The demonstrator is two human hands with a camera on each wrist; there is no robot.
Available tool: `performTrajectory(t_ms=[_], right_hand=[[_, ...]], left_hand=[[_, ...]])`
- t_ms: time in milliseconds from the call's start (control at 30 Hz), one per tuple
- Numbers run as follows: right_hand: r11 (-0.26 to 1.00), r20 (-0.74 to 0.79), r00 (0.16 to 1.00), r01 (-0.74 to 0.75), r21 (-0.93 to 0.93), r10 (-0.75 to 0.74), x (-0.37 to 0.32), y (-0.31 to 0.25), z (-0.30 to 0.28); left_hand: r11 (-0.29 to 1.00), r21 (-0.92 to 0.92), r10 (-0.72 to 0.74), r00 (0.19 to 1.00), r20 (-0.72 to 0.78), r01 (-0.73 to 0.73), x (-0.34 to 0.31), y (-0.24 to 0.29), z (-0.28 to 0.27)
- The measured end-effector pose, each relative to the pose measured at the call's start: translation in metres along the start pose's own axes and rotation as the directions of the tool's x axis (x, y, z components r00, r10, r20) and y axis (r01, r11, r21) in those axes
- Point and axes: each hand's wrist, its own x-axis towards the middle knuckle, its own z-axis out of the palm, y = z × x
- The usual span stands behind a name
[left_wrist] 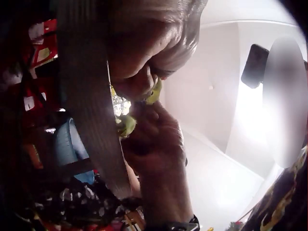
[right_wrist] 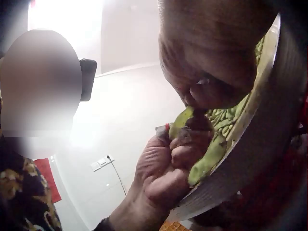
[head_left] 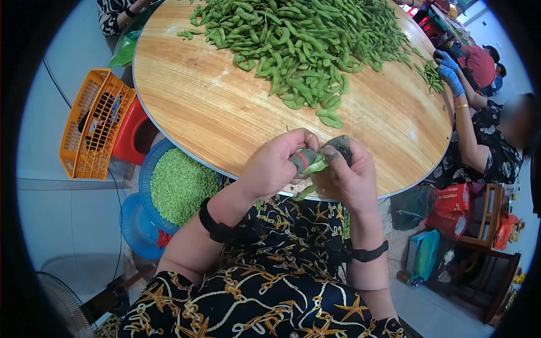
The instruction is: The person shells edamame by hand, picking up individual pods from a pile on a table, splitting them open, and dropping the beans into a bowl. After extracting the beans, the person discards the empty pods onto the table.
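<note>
My left hand (head_left: 276, 163) and right hand (head_left: 355, 172) meet above the table's near edge, pinching a green pod (head_left: 317, 163) between them. Finger covers wrap the left thumb, with a red band, and a dark one a right finger. In the right wrist view the pod (right_wrist: 181, 121) spans both hands' fingertips, and another pod (right_wrist: 208, 161) lies beside the left hand (right_wrist: 161, 171). One more pod (head_left: 305, 193) is at the table edge below the hands. The left wrist view shows both hands close together in shadow, with bits of green pod (left_wrist: 126, 126) between them.
A large heap of pods (head_left: 304, 45) covers the far part of the round wooden table (head_left: 191, 101). At the left stand a blue basket of shelled beans (head_left: 180, 186), an orange crate (head_left: 84, 132) and a red stool (head_left: 128, 135). Another person's gloved hands (head_left: 449, 70) are at the right rim.
</note>
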Motion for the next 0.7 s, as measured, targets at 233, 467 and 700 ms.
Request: performTrajectory(t_ms=[233,467,700], right_hand=[[0.985,-0.023,0.997,-0.065,0.162,0.070,0.003,-0.003,0.010],[0.989,-0.114,0.993,0.008,0.149,0.010,0.011,-0.004,0.009],[0.848,-0.053,0.941,0.275,-0.452,-0.334,0.007,-0.016,-0.005]], left_hand=[[0.931,-0.361,-0.053,0.998,0.023,0.057,0.005,0.002,-0.008],[0.966,-0.252,-0.086,0.992,-0.091,0.060,0.006,0.012,0.000],[0.993,-0.058,-0.100,0.993,0.056,0.103,0.004,0.010,-0.010]])
